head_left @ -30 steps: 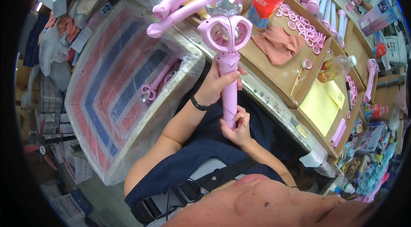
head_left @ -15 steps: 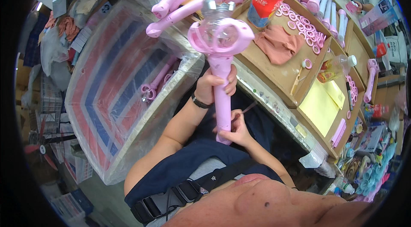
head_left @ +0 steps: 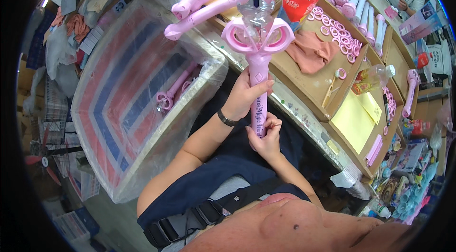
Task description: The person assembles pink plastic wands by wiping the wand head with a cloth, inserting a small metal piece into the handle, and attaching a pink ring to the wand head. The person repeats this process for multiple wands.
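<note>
A pink toy wand [head_left: 259, 64] stands nearly upright in front of my chest, with a clear globe [head_left: 257, 14] at its top and pink loops around it. My left hand [head_left: 244, 94] is closed around the upper handle, just below the head. At the handle's lower end my right hand [head_left: 267, 137] is closed, its thumb against the handle and its other fingers curled together. Whether those fingers also pinch something small cannot be made out. Dark lettering shows on the handle between the two hands.
More pink wands [head_left: 209, 14] lie at the table's near left corner. A red-capped bottle [head_left: 300, 0] stands by a cardboard tray holding a salmon cloth [head_left: 311, 51] and pink rings [head_left: 339, 33]. To the left, a plastic-lined striped bin [head_left: 109, 104] holds a wand. Another person sits at the far right.
The wand has shifted slightly right and turned, so lettering now faces me. My right hand has moved up a little; the thin stick seen by it earlier no longer shows.
</note>
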The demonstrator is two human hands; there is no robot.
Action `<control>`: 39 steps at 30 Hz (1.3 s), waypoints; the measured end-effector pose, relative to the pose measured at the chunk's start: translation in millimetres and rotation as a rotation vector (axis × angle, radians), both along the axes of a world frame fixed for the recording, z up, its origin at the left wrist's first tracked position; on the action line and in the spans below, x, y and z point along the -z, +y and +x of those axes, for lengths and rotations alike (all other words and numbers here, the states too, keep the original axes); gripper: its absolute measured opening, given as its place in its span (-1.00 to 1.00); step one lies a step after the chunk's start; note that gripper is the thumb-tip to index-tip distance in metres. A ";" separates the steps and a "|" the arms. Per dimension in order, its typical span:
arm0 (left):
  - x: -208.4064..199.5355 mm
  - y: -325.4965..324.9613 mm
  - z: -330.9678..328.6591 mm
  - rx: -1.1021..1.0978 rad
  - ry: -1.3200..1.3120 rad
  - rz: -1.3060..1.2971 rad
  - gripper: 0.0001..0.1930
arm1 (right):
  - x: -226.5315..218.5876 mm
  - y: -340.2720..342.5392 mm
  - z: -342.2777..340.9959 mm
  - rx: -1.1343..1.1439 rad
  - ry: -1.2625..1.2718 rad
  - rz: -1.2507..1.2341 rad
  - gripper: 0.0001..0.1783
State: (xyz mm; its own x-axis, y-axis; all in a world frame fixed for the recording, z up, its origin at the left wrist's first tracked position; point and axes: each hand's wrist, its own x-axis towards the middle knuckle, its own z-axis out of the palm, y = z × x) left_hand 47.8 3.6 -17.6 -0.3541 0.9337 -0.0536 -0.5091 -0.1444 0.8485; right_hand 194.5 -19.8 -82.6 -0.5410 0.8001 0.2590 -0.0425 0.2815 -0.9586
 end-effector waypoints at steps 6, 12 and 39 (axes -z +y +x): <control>-9.7 6.0 -5.5 0.028 -0.155 0.127 -0.49 | 13.4 -6.2 5.4 -0.046 0.075 -0.031 -0.43; -13.2 19.0 -30.8 -0.018 -0.123 0.252 -0.07 | 13.1 -8.0 8.6 -0.054 0.033 0.120 -0.43; 2.1 12.5 -35.5 0.058 -0.222 0.341 0.11 | 2.0 -7.0 21.4 -0.348 0.259 -0.275 -0.49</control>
